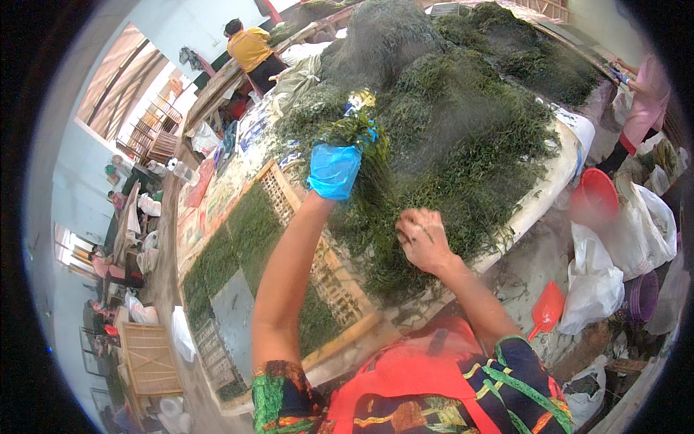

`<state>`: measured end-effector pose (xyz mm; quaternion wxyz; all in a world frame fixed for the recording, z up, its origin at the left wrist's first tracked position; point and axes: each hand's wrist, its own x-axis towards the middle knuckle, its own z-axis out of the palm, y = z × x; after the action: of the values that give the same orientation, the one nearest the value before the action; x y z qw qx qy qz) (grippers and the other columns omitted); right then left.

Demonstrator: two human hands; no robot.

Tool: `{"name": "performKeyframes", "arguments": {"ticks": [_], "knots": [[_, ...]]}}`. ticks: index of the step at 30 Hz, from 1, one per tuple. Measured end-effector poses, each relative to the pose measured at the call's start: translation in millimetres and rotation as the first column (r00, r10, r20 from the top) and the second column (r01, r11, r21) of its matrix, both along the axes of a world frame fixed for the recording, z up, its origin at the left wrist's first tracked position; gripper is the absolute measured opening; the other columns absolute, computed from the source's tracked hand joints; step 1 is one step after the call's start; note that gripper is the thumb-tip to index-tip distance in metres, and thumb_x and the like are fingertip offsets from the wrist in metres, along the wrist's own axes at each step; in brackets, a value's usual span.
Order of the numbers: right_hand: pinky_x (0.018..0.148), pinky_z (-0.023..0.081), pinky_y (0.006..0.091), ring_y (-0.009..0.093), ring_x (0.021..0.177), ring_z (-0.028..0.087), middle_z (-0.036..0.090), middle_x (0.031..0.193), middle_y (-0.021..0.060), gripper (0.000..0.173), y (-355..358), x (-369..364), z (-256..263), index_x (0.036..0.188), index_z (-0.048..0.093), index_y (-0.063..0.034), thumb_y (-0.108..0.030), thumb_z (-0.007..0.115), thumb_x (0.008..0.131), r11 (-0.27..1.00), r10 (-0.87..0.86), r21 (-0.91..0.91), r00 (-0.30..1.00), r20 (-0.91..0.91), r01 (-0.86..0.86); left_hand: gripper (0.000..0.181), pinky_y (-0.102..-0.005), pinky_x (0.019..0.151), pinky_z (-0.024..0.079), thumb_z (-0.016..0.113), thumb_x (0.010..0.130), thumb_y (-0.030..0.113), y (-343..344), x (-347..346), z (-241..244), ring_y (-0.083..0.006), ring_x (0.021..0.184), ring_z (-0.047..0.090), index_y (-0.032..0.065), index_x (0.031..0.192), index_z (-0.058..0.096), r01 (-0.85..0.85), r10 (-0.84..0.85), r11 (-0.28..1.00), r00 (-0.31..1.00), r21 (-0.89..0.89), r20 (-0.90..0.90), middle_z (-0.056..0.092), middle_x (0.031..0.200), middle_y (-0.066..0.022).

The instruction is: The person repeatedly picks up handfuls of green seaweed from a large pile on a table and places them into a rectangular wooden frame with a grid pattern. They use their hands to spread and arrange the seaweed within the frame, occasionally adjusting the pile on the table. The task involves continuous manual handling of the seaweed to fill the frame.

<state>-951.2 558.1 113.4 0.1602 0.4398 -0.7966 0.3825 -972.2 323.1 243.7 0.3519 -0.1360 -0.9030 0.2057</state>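
A large heap of stringy dark green plant material, like seaweed [461, 125], covers the table before me. My left hand [336, 168], in a blue plastic glove, is shut on a hanging bunch of green strands [374, 168] over the heap's near left side. Bare and slightly blurred, my right hand [420, 236] is at the heap's near edge with curled fingers; whether it grips strands is unclear. To the left lies a wood-framed woven tray [325, 249], partly hidden by my left arm. Beside it a layer of green material [238, 228] bears a grey flat sheet [236, 312].
A red scoop [546, 309], a red basin [593, 198] and white plastic bags [591, 282] are at the right. One person [252, 51] in yellow works at the far left, another [645, 103] in pink at the right. A clear bottle [184, 172] lies beyond the tray.
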Motion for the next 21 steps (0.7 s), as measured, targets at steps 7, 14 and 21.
{"name": "performKeyframes", "arguments": {"ticks": [7,14,21], "knots": [[0.082,0.042,0.0497,0.036,0.095,0.057,0.064,0.109,0.0162,0.038,-60.4,-13.4,46.8,0.117,0.061,-0.006,-0.008,0.063,0.079,0.989,-0.064,-0.145,0.981,-0.183,0.037,0.014,-0.0395,0.052,0.042,0.061,0.08,0.018,9.9,9.7,18.1,-0.0277,0.054,0.057,0.015,0.067,0.059,0.163,-0.166,0.973,0.986,0.165,0.009,0.055,0.057,-0.0062],[0.083,0.041,0.0477,0.037,0.094,0.058,0.068,0.099,0.0146,0.03,-67.6,4.5,-7.6,0.113,0.062,-0.0055,-0.012,0.062,0.084,0.998,0.047,-0.053,0.996,0.078,-0.043,0.019,-0.0358,0.059,0.046,0.052,0.092,0.024,-45.4,-11.3,-49.6,-0.0255,0.061,0.058,0.0128,0.081,0.063,0.25,-0.507,0.244,0.856,0.937,-0.097,0.062,0.069,-0.0075],[0.075,0.05,0.0415,0.03,0.082,0.064,0.071,0.092,0.013,0.03,-40.0,6.9,-52.1,0.114,0.066,-0.005,-0.009,0.064,0.084,0.989,0.058,-0.145,0.96,0.275,-0.018,0.027,-0.0342,0.068,0.05,0.042,0.097,0.031,-15.0,-5.3,-32.3,-0.0219,0.07,0.057,0.0113,0.095,0.061,-0.102,-0.469,-0.746,0.783,0.658,-0.41,0.063,0.081,-0.0073]]}}
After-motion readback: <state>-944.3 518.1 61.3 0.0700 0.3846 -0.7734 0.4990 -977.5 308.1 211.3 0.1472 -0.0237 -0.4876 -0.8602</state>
